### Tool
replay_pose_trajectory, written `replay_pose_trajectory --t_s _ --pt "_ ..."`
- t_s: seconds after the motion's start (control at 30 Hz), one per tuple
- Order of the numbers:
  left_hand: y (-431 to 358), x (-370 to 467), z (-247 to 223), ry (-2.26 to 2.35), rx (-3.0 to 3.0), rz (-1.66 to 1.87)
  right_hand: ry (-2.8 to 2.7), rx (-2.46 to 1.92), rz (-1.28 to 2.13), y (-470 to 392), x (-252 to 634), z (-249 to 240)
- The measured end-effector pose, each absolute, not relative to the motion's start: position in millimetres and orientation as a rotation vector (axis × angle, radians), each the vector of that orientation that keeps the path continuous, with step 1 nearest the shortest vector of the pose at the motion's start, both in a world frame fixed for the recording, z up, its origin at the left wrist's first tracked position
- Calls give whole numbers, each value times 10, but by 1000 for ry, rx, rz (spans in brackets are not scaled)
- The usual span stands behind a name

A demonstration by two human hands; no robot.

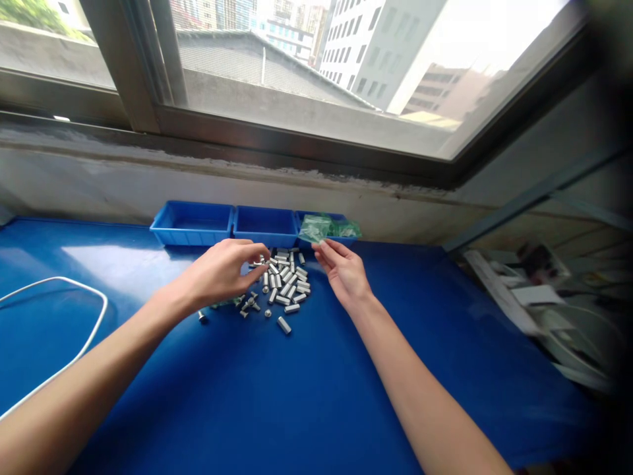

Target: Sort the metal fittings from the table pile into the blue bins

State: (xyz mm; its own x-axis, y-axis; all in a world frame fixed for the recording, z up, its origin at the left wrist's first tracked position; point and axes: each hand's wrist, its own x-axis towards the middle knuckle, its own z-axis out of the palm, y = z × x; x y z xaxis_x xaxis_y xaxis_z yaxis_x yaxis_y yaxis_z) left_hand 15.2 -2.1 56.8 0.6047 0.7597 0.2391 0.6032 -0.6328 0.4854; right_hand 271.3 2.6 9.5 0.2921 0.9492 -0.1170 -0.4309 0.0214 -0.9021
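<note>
My right hand (346, 272) pinches a small clear green plastic bag (313, 228) by its lower edge, in front of the right blue bin. My left hand (222, 267) is over the left side of a heap of short silver metal cylinders (287, 284). Its thumb and fingers are curved and apart, with a gap between them and nothing visibly held. Several small screws (251, 302) lie beside the cylinders, partly under that hand. A single screw (202, 316) lies further left, and one cylinder (283, 325) sits nearer me.
Along the wall stand a left blue bin (192, 237), a middle blue bin (266, 239) and a right bin with more green bags (346, 228) in it. A white cable (101, 310) curves over the blue table (277, 409) at left. Behind is a window (297, 132).
</note>
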Motion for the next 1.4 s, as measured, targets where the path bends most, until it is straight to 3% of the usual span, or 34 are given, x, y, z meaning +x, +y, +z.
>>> replay_pose_trajectory --t_s 0.13,0.3,0.67,0.87,1.13,1.4 --pt "8 -51 659 1116 2626 266 -493 -997 1161 87 2783 84" --pt "23 -185 623 1130 2580 170 -476 -957 1200 36 2764 111" --pt "132 -55 632 1037 2403 693 -523 -1034 1322 -52 2665 168" --pt "29 105 626 1126 2032 998 -853 -1058 1323 -113 2585 166" --pt "-75 322 562 952 1719 976 -1359 -1081 1310 -239 2466 181" --pt "-60 307 488 1095 1876 1045 -992 -1129 1205 -134 2552 146"
